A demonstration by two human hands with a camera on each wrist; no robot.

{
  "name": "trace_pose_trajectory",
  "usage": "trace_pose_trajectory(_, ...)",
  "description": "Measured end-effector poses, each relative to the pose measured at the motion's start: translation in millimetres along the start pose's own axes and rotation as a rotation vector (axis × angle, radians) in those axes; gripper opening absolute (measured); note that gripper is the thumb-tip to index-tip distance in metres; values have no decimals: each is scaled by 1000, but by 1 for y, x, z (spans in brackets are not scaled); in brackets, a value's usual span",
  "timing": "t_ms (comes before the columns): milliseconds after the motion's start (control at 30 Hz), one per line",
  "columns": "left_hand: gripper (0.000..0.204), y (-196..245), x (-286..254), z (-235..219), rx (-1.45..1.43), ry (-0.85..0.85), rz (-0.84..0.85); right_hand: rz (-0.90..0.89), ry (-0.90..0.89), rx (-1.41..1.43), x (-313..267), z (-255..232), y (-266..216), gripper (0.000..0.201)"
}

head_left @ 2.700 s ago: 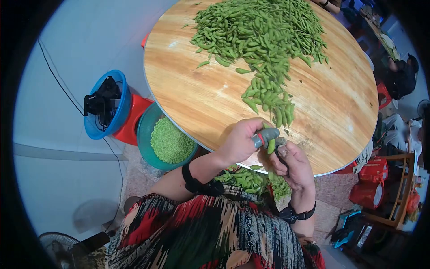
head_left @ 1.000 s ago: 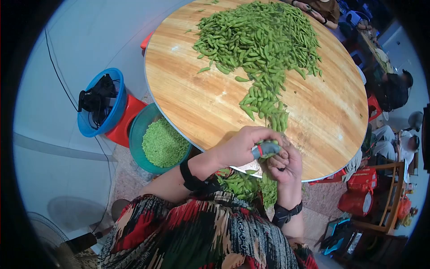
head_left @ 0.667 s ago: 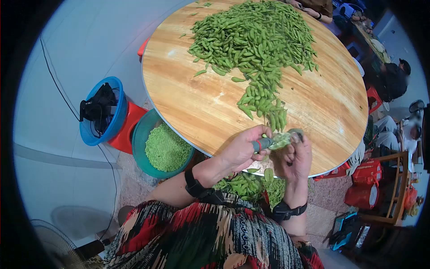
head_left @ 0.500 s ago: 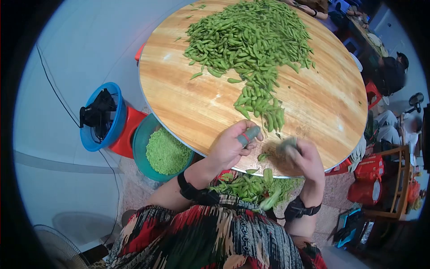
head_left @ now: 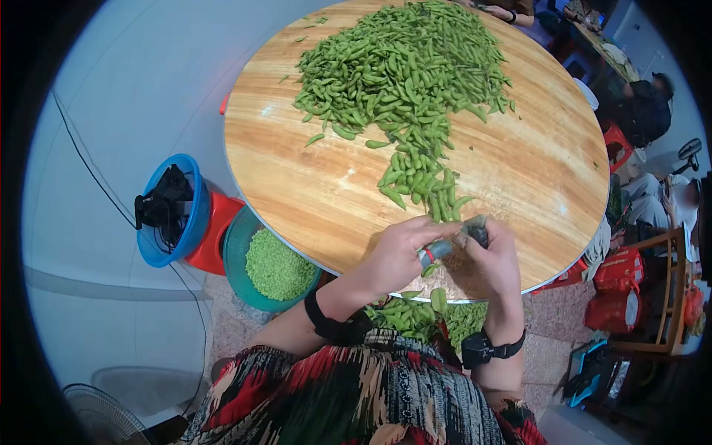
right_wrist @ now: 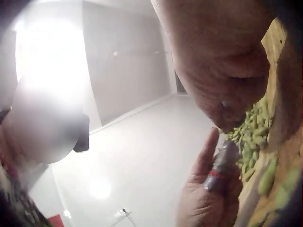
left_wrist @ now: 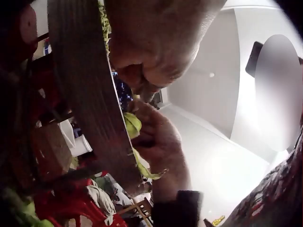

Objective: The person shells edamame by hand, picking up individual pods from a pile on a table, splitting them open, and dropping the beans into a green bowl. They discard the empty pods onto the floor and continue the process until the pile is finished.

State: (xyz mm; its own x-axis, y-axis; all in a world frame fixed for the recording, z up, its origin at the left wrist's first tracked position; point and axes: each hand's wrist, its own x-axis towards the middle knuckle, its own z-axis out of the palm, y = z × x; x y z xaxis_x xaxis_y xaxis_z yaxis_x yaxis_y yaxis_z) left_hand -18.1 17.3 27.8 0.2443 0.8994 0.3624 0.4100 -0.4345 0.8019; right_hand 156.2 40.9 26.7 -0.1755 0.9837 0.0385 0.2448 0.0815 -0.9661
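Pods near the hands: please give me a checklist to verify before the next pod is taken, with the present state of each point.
1. Pods within reach: the small heap lies just beyond both hands. Ok.
2. Left hand free: its fingers meet the right hand; what it holds, cannot tell.
3. Right hand free: fingers curled, contents hidden. Cannot tell.
4. Finger guard on the left hand: in place. Ok.
5. Bowl of shelled beans: beside the table, not full. Ok.

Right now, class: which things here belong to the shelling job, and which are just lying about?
In use: both hands, pod pile, round table, teal bowl of shelled beans, pods in the lap.
Lying about: blue bucket, red stool, fan.
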Motion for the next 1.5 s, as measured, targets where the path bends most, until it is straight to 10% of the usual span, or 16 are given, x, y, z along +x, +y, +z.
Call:
trace_pose_trajectory(200,23,-30,3,10,-427,-7,-36,236,-40,508,-14,5,-6,21)
trace_pose_trajectory(267,17,-32,-1,6,-1201,-44,-507,250,-89,521,-18,4,-15,23)
trace_pose_trajectory(900,10,-19,-3,9,-411,48,-236,451,-345,719,-25,9,-10,19)
trace_pose_trajectory(1067,9,-12,-9,8,-1287,-26,-500,421,-351,750,-29,12,-16,17)
trace_pose_trajectory(1200,10,-22,-13,6,-1441,-163,-465,487,-340,819,-32,14,-17,16)
trace_pose_trajectory(1500,21,-3,-15,6,-702,15,-396,272,-150,425,-31,21,0,12)
